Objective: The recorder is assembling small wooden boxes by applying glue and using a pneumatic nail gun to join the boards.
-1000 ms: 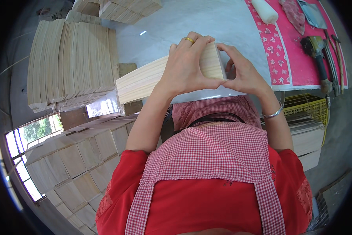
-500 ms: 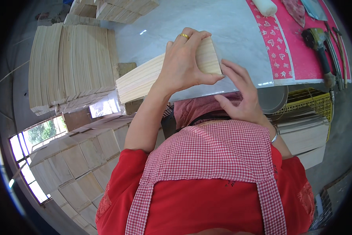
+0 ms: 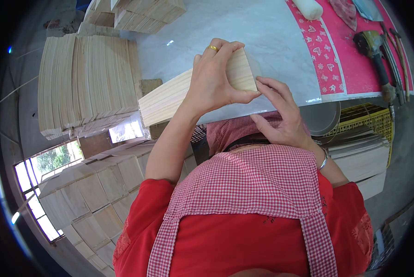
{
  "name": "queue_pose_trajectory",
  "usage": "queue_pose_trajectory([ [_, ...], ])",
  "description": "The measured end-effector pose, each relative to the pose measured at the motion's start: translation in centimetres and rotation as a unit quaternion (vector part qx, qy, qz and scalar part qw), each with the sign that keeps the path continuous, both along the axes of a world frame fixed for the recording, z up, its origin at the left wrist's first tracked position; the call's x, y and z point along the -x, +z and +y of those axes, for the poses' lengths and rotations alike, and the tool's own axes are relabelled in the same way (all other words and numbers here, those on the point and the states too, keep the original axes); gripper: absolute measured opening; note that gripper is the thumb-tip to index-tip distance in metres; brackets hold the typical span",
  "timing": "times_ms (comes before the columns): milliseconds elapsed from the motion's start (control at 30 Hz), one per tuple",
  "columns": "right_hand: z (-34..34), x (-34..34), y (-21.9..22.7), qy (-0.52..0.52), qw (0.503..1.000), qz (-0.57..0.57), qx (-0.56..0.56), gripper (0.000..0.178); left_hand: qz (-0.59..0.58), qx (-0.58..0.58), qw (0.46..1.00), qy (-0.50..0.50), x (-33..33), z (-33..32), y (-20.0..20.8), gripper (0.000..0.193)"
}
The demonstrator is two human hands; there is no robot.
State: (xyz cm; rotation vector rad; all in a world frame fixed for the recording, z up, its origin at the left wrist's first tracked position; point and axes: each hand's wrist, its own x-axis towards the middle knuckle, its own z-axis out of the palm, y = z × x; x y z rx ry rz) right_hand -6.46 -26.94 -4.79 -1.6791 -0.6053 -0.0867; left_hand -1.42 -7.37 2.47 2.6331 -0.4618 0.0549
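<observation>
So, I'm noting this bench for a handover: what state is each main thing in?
Long pale wooden block: held by the left hand.
Left hand: clasped over the block, thumb at its near edge.
Right hand: fingertips by the block's right end, thumb apart.
Thin pale wooden boards: standing on edge, packed together.
White cylindrical roll: lying on its side.
Dark-handled tool: lying on the bright pink sheet.

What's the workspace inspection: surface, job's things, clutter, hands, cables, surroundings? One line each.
Surface: grey marbled sheet; pink covering at right.
Job's things: wooden piece; stacked boards at left.
Clutter: white roll, dark-handled tool.
Hands: left hand grips the wooden piece; right hand open, fingers by its right end.
Cables: thin line below the tool, type unclear.
Surroundings: yellow crate right; window left.
</observation>
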Motion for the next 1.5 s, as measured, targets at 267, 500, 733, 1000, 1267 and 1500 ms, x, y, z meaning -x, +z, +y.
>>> queue_pose_trajectory([
  [267, 1.1, -4.8, 0.9, 0.013, 0.996, -0.004, -0.083, 0.080, 0.022, -0.005, 1.000, 0.005, 0.0, -0.1, 0.3, 0.091],
  [500, 0.6, -3.4, 2.3, 0.050, 0.997, 0.010, -0.057, 0.080, 0.019, 0.010, 1.000, 0.011, 0.0, -0.2, 0.2, 0.088],
  [733, -4.2, -0.9, 2.6, 0.096, 0.994, 0.055, 0.010, 0.071, 0.013, 0.008, 1.000, 0.006, -0.1, 0.0, 0.1, 0.089],
  [1000, -20.8, -9.0, -0.6, -0.395, 0.781, -0.136, 0.464, 0.055, -0.027, -0.003, 1.000, 0.014, 0.4, 0.4, -0.3, 0.086],
  [1267, -25.9, -12.1, -2.9, -0.303, 0.763, -0.020, 0.571, 0.057, -0.038, 0.000, 0.999, 0.023, 0.7, 0.8, -1.2, 0.084],
  [1500, -21.3, -13.8, 5.8, -0.255, 0.765, 0.093, 0.584, 0.043, -0.045, -0.001, 0.999, 0.029, 1.0, 0.9, -1.3, 0.085],
])
